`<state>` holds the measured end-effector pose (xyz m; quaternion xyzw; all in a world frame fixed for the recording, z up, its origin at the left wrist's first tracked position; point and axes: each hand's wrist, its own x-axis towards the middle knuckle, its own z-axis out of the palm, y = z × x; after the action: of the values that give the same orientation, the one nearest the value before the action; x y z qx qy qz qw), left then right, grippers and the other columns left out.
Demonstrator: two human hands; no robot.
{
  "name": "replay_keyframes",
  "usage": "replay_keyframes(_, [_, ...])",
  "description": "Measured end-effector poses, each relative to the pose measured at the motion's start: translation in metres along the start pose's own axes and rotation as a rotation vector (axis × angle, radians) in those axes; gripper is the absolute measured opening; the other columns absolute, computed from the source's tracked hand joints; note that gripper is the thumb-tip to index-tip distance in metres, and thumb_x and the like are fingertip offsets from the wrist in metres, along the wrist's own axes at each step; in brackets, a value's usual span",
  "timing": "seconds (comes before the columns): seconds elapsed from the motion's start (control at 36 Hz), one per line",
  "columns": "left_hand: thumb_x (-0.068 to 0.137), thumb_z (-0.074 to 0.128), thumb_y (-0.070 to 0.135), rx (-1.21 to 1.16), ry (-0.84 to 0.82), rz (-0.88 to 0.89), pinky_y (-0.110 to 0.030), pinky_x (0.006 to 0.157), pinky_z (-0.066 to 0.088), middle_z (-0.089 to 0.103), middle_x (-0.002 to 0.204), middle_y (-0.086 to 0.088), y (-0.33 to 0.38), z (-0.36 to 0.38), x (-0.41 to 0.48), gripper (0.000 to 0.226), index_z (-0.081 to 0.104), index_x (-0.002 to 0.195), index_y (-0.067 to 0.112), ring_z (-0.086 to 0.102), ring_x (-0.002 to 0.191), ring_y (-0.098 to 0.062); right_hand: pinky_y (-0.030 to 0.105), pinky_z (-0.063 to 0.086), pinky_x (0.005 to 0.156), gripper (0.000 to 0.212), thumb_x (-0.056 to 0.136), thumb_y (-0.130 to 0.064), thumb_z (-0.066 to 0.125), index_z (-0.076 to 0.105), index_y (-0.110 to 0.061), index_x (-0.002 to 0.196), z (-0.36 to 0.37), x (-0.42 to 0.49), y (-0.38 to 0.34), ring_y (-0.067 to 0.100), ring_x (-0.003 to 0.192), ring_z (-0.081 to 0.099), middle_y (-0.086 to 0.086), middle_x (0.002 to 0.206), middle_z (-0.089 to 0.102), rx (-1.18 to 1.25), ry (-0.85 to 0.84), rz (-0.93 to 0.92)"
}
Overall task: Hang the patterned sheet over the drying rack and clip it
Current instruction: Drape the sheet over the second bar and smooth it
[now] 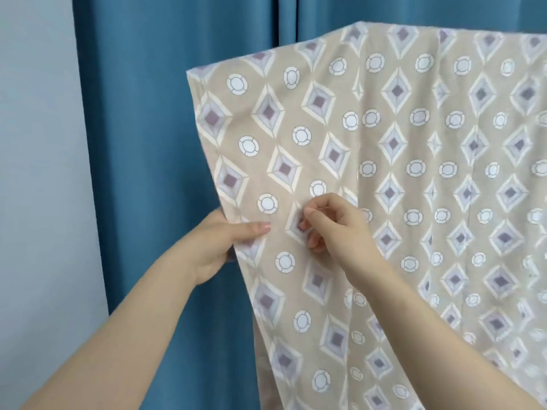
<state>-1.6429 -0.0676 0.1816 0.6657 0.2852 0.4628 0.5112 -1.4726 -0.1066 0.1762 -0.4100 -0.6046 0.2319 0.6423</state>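
The sheet (399, 143) hangs down from up high in front of the blue curtain (165, 113), so the hanging part looks done (the rack under it is hidden); the left hand (219, 244) holds its side edge, thumb on the front; the right hand (334, 226) pinches the cloth just beside it; no clip shows, so clipping is left.
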Motion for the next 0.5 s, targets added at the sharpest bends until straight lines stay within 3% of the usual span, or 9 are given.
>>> replay_keyframes(0.08, [0.079,0.067,0.004,-0.072,0.063,-0.073,-0.039,0.088,0.052,0.073,0.099,0.0,-0.023,0.009,-0.001,0.029,0.065,0.105,0.017,0.067,0.099,-0.022,0.015,0.037,0.041,0.02,0.092,-0.007,0.051,0.055,-0.016,0.075,-0.002,-0.011,0.011,0.006,0.041,0.045,-0.003,0.061,0.058,0.013,0.031,0.041])
replay_keyframes(0.19, [0.083,0.064,0.003,-0.082,0.336,0.17,-0.024,0.075,0.055,0.073,0.089,0.009,-0.029,0.004,0.0,0.022,0.065,0.095,0.022,0.069,0.088,-0.01,0.017,0.039,0.043,0.021,0.092,-0.005,0.051,0.055,-0.014,0.074,-0.01,-0.024,0.026,0.008,0.042,0.045,-0.001,0.059,0.058,0.013,0.09,0.076])
replay_keyframes(0.25, [0.085,0.064,0.008,-0.207,0.432,0.241,-0.025,0.076,0.055,0.071,0.095,0.008,-0.033,-0.001,-0.005,0.02,0.061,0.098,0.023,0.068,0.088,-0.008,0.019,0.039,0.045,0.02,0.091,-0.005,0.051,0.056,-0.015,0.074,-0.014,-0.031,0.036,0.011,0.044,0.046,0.0,0.06,0.06,-0.008,0.115,0.093])
replay_keyframes(0.33, [0.078,0.068,0.019,-0.135,0.276,0.1,-0.028,0.083,0.052,0.07,0.104,0.009,-0.053,0.002,-0.019,0.033,0.058,0.108,0.026,0.066,0.095,-0.009,0.02,0.039,0.046,0.02,0.091,-0.005,0.05,0.055,-0.015,0.074,-0.016,-0.044,0.05,0.01,0.043,0.046,-0.006,0.055,0.058,-0.011,0.131,0.16])
replay_keyframes(0.39, [0.075,0.071,0.016,0.056,0.101,-0.067,-0.03,0.087,0.051,0.073,0.096,0.008,-0.071,0.01,-0.032,0.026,0.065,0.099,0.024,0.067,0.095,-0.012,0.021,0.039,0.046,0.02,0.091,-0.005,0.05,0.055,-0.015,0.074,-0.017,-0.053,0.059,0.011,0.043,0.046,-0.009,0.05,0.056,-0.012,0.147,0.208])
replay_keyframes(0.44, [0.081,0.068,0.013,0.116,0.172,-0.068,-0.032,0.084,0.052,0.074,0.086,0.006,-0.084,0.012,-0.038,0.009,0.068,0.087,0.019,0.069,0.088,-0.014,0.019,0.039,0.045,0.02,0.091,-0.004,0.05,0.055,-0.014,0.075,-0.017,-0.063,0.067,0.012,0.044,0.046,-0.003,0.056,0.057,-0.01,0.155,0.238])
replay_keyframes(0.5, [0.086,0.063,0.013,0.008,0.358,0.024,-0.028,0.074,0.053,0.073,0.078,0.006,-0.092,0.008,-0.04,0.006,0.066,0.082,0.017,0.069,0.077,-0.01,0.019,0.039,0.045,0.02,0.091,-0.004,0.05,0.055,-0.015,0.075,-0.016,-0.074,0.076,0.011,0.045,0.046,0.0,0.062,0.058,-0.024,0.156,0.266])
